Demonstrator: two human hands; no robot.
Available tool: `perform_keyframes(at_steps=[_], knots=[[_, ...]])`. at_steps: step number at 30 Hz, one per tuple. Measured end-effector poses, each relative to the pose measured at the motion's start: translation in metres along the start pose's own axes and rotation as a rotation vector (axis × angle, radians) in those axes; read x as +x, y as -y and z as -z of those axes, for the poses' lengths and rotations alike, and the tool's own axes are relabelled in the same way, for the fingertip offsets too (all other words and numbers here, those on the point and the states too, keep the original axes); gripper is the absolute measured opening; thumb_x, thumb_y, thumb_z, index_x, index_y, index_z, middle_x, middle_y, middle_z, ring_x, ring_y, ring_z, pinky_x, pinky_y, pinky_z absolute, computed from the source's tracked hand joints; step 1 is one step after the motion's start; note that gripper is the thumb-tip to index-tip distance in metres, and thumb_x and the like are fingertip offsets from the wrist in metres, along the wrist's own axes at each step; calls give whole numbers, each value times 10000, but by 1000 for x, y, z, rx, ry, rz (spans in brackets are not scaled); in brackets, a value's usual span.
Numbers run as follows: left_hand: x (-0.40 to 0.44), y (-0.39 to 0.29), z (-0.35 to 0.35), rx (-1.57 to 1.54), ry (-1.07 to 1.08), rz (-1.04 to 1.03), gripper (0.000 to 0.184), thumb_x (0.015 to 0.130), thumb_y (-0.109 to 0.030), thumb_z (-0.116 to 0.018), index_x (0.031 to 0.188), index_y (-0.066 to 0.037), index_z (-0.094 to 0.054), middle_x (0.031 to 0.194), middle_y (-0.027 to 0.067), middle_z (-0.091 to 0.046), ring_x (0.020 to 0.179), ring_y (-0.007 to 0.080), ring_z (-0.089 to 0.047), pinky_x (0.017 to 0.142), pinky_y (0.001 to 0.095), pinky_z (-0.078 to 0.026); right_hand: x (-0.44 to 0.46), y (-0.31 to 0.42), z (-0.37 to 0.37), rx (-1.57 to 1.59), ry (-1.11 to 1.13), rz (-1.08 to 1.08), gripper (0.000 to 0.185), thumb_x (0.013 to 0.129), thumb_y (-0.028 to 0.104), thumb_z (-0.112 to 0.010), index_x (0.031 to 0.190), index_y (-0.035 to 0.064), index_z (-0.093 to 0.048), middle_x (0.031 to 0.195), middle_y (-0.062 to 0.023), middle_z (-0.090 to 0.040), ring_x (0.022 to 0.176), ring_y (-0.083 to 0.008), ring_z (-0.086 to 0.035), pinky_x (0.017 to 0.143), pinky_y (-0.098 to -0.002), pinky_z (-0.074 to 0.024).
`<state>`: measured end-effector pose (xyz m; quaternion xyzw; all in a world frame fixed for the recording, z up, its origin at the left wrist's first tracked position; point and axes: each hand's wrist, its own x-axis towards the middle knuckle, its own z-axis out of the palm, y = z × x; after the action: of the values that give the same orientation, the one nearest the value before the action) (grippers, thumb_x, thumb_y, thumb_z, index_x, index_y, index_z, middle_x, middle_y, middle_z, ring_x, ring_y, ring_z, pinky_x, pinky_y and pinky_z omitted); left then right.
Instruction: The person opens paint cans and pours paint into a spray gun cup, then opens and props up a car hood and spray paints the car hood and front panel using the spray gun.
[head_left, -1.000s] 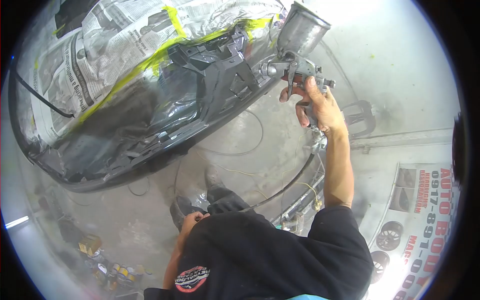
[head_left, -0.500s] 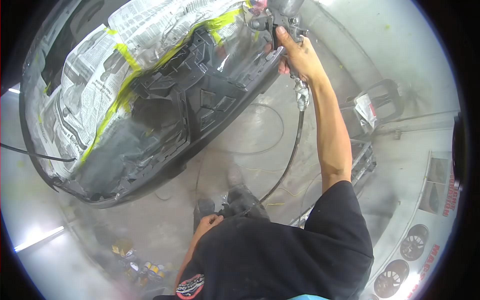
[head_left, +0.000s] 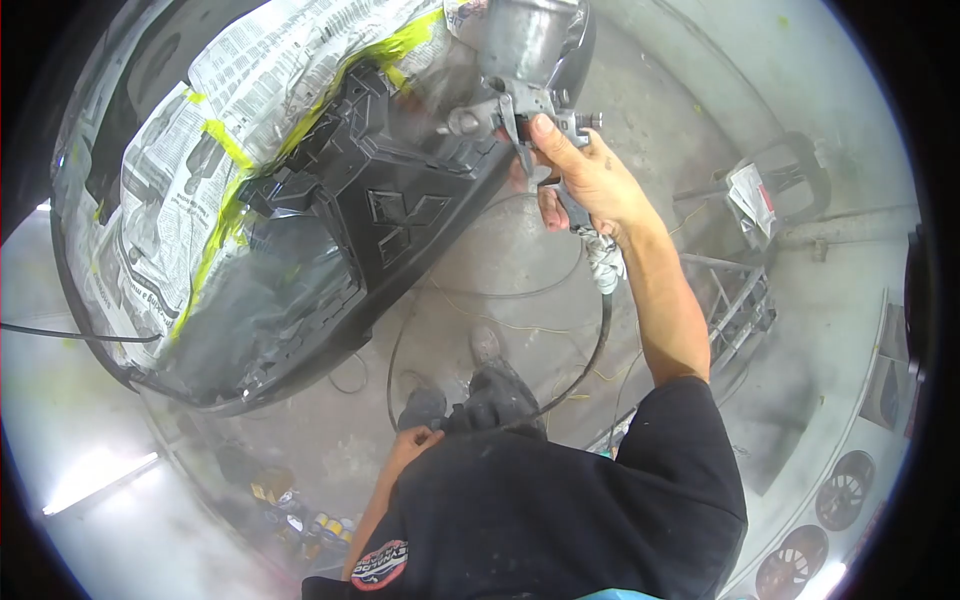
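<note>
The right hand (head_left: 588, 180) grips a spray gun (head_left: 525, 60) near the edge of the bumper (head_left: 410, 225). The left hand's (head_left: 412, 446) grip is unclear.

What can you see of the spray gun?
The spray gun is grey, metal-looking and smudged, its cup on top meeting the picture's upper edge. Its nozzle points image left, toward the dark panel. The right hand grips it, partly hiding the handle. Below, a pale-wrapped fitting joins a black hose. Whether it sprays is unclear.

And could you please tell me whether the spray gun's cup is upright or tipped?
Roughly upright, it seems: the metal cup sits atop the spray gun that the right hand grips.
</note>
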<state>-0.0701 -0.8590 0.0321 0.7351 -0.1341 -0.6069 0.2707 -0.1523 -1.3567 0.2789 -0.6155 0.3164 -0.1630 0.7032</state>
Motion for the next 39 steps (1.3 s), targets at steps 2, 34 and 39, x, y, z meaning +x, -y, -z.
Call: perform_keyframes(at_steps=[2, 34, 39], knots=[[4, 7, -1, -5, 2, -32, 353, 930, -353, -757, 855, -9, -726, 759, 46, -708, 712, 97, -624, 674, 289, -507, -1, -15, 8, -47, -60, -67, 650, 1022, 570, -524, 1252, -33, -596, 848, -133, -677, 434, -156, -556, 387, -260, -450], [15, 97, 47, 73, 197, -137, 535, 833, -553, -770, 951, -31, -770, 930, 180, -753, 933, 297, -713, 891, 413, -533, -65, 25, -292, -433, -323, 73, 458, 1058, 380, -560, 1295, -12, -569, 841, -83, -643, 456, -124, -582, 393, -239, -436], [2, 97, 69, 89, 271, -108, 568, 819, -593, -761, 943, -38, -769, 943, 172, -753, 996, 330, -693, 974, 436, -495, -79, 10, -345, -295, -186, 41, 504, 1062, 389, -546, 1304, -53, -557, 987, -146, -704, 507, -135, -632, 409, -224, -456]])
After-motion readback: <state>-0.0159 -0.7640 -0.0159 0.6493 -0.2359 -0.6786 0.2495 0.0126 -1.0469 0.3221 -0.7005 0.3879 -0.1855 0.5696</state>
